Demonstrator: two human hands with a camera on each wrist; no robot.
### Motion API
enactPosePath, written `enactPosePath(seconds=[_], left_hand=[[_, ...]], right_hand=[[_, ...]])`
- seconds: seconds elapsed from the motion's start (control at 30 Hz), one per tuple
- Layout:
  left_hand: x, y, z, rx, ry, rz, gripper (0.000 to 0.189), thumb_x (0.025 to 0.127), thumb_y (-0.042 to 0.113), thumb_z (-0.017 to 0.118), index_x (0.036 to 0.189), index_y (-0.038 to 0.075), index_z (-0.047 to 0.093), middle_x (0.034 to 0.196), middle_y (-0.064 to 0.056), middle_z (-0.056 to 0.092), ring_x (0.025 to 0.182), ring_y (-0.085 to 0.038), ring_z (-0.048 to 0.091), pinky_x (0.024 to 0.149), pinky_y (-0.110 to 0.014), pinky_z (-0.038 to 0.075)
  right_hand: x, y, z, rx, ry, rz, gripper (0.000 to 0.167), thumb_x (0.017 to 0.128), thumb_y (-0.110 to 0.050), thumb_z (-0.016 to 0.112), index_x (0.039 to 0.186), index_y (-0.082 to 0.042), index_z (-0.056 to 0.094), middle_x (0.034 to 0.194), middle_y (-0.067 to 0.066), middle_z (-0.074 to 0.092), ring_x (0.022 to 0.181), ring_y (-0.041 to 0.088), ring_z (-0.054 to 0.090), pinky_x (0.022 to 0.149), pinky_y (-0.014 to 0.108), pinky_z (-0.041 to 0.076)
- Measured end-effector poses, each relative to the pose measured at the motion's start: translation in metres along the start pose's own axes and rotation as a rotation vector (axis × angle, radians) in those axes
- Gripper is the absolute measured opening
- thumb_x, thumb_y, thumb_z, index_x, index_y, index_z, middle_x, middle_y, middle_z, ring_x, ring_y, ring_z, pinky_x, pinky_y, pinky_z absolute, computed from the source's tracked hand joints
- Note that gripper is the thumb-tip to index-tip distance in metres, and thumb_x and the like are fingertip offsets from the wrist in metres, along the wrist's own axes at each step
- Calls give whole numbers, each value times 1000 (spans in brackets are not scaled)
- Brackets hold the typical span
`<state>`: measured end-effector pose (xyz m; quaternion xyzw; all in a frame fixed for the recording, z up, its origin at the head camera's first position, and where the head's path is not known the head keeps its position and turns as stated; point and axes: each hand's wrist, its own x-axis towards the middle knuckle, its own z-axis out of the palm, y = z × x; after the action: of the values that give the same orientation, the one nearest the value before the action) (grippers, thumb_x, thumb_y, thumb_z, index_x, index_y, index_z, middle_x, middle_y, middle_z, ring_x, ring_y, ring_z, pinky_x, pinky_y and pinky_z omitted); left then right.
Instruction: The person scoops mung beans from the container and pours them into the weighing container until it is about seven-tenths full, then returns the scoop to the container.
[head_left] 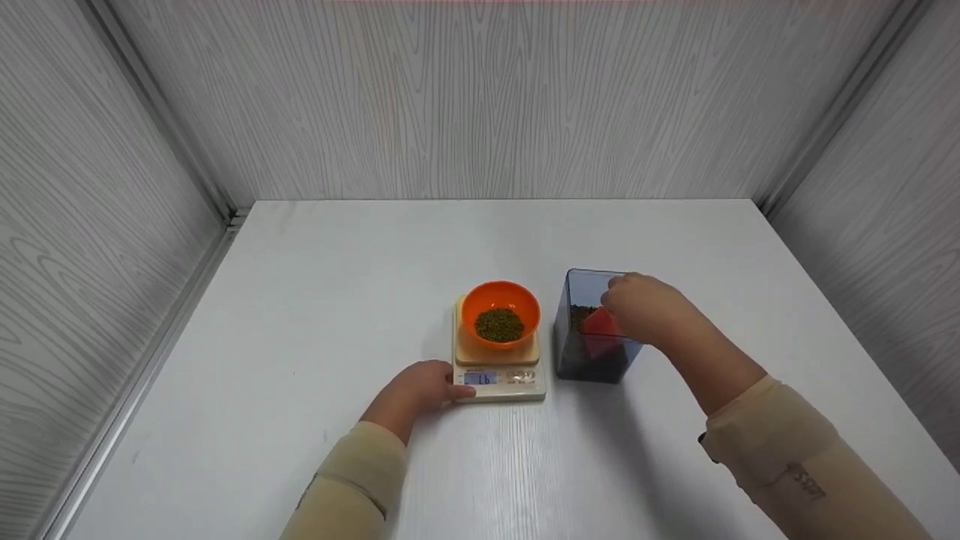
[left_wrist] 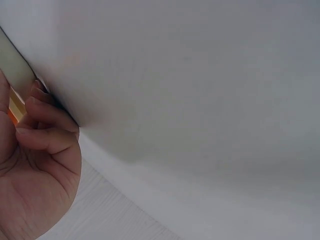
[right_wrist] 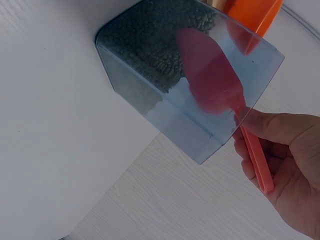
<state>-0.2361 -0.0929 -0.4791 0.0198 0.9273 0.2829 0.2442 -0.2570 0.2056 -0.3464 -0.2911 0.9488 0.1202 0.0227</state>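
My right hand (head_left: 649,309) grips the handle of a red scoop (right_wrist: 212,75). The scoop's bowl is inside a clear bluish square container (right_wrist: 150,107), up against dark green pellets (right_wrist: 155,55). Beside the container stands a kitchen scale (head_left: 499,391) with a lit display. An orange bowl (head_left: 501,291) sits on its platform, with green-brown pellets (head_left: 499,325) in the bottom. My left hand (head_left: 421,384) holds the scale's front left corner, thumb along the front edge; in the left wrist view its fingers (left_wrist: 50,140) curl at the scale's edge.
Everything stands on a white table (head_left: 337,277). A pale wood-grain panel (head_left: 480,97) rises at the back, with similar panels at the left (head_left: 97,187) and right (head_left: 877,187). The container stands close to the scale's right side.
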Motion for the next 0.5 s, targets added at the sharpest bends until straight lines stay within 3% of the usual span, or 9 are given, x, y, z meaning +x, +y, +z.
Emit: enactPosePath(seconds=[0.3, 0.5], left_hand=[[2, 0, 0, 38, 0, 10, 42, 77, 50, 66, 98, 13, 64, 96, -2, 61, 89, -21, 51, 94, -43, 38], [3, 0, 0, 30, 0, -7, 47, 76, 49, 67, 105, 13, 64, 97, -2, 61, 88, -21, 51, 93, -42, 39]], right_hand=[[9, 3, 11, 151, -90, 43, 12, 80, 1, 61, 91, -2, 66, 81, 10, 58, 75, 23, 54, 74, 39, 50], [15, 8, 24, 277, -117, 64, 6, 83, -5, 60, 86, -3, 65, 77, 6, 55, 70, 20, 49, 69, 37, 49]])
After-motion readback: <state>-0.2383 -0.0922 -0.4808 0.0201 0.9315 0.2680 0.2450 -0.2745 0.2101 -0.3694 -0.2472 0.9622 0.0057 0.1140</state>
